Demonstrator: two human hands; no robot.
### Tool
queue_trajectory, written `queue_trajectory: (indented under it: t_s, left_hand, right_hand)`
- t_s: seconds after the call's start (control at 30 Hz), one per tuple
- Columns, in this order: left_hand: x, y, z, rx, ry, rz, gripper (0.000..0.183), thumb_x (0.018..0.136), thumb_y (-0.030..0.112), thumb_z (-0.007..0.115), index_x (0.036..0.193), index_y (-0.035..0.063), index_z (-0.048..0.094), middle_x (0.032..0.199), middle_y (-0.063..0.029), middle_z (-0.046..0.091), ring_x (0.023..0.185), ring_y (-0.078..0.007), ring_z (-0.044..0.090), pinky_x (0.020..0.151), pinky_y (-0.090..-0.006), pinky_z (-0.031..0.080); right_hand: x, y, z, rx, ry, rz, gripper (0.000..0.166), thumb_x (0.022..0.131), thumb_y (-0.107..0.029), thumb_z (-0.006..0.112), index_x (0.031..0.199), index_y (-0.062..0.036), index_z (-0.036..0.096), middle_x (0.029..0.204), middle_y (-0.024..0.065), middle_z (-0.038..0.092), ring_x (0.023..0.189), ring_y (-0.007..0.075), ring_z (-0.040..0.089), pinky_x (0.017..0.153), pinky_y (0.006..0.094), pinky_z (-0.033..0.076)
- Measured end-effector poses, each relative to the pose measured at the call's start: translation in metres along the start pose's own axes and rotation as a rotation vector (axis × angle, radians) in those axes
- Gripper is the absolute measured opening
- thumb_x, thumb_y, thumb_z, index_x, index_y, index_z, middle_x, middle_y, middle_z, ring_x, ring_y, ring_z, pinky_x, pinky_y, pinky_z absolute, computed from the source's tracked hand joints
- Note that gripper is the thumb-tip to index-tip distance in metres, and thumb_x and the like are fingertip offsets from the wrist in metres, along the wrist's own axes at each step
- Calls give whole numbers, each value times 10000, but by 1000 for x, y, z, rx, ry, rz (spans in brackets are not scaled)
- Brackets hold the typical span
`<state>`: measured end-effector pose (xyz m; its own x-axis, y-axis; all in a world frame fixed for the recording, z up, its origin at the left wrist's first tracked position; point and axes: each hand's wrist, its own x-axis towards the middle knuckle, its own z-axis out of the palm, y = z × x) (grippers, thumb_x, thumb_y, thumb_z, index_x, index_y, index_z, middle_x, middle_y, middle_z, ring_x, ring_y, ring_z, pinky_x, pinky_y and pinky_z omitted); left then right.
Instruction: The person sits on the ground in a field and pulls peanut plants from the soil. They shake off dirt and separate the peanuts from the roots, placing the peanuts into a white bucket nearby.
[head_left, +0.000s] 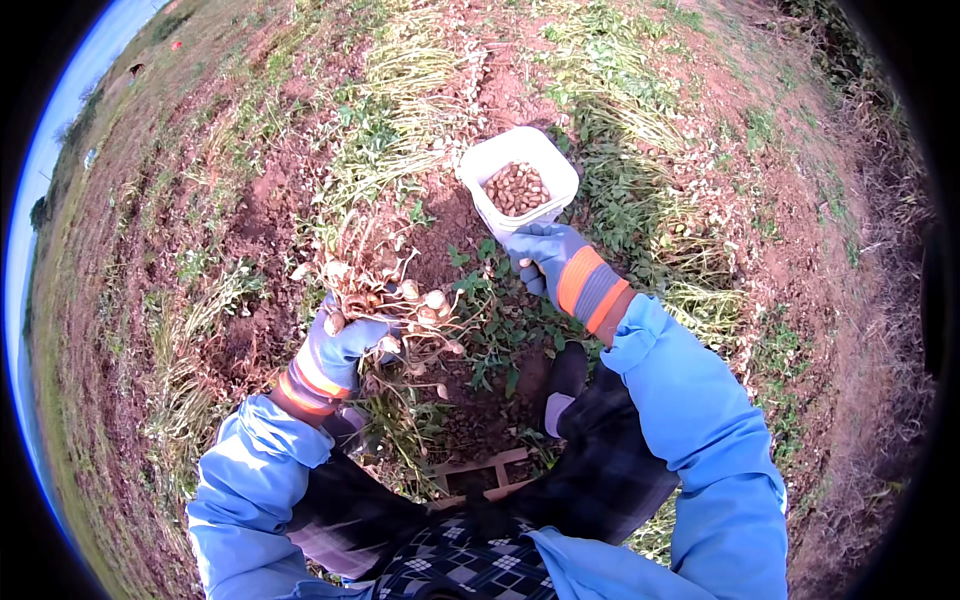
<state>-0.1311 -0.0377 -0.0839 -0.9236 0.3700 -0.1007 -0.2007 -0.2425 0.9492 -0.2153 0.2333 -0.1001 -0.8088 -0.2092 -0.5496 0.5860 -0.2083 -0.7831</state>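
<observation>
My left hand (341, 349), in a grey glove with orange bands at the cuff, grips an uprooted peanut plant (367, 289). Its roots and pale pods point up and away from me, while its leafy stems (409, 431) hang below the hand. At the near side of a white plastic bucket (476, 161) is my gloved right hand (551, 259), fingers curled. A small tan peanut pod (527, 263) shows between those fingers. Loose peanuts (516, 189) cover part of the bucket's bottom. The right fingertips are partly hidden, so contact with the bucket is unclear.
Pulled peanut plants lie in rows (405, 97) ahead and to the right (630, 97) on reddish soil (517, 82). Between my legs is a low wooden frame (480, 476). Green weeds (487, 322) grow before my shoe (568, 371). Dry brush (877, 135) edges the right side.
</observation>
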Motion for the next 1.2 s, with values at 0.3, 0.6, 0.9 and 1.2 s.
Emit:
queue_trajectory:
  t_s: [0.3, 0.6, 0.9, 1.2]
  left_hand:
    - [-6, 16, 10, 12, 83, 22, 414, 749, 89, 595, 1126, -29, 469, 994, -133, 582, 876, -240, 583, 758, -352, 487]
    - [-19, 8, -16, 79, 391, -228, 533, 679, 164, 710, 1099, -16, 437, 991, -111, 567, 833, -195, 577, 728, -327, 487]
    - [4, 20, -17, -241, 352, -364, 444, 762, 270, 650, 1124, 95, 461, 1105, -103, 508, 1064, -277, 456, 887, -461, 400]
    - [3, 29, -18, -193, 441, -332, 506, 714, 219, 694, 1110, 28, 443, 1008, -99, 549, 937, -216, 521, 805, -370, 449]
  right_hand:
    - [126, -29, -77, -235, 308, -266, 169, 760, -115, 590, 901, -36, 541, 613, 13, 513, 464, 132, 482, 391, 270, 420]
    - [293, 0, -120, -1407, 419, -511, 159, 761, -185, 549, 855, -146, 671, 791, 73, 644, 701, 253, 587, 680, 347, 455]
    - [375, 34, -137, -1660, 253, -165, 400, 768, -39, 494, 1136, -187, 549, 984, 125, 603, 782, 299, 581, 727, 376, 465]
    - [309, -14, -112, -814, 28, -143, 302, 772, 4, 433, 999, -57, 622, 688, 27, 560, 552, 97, 478, 531, 236, 440]
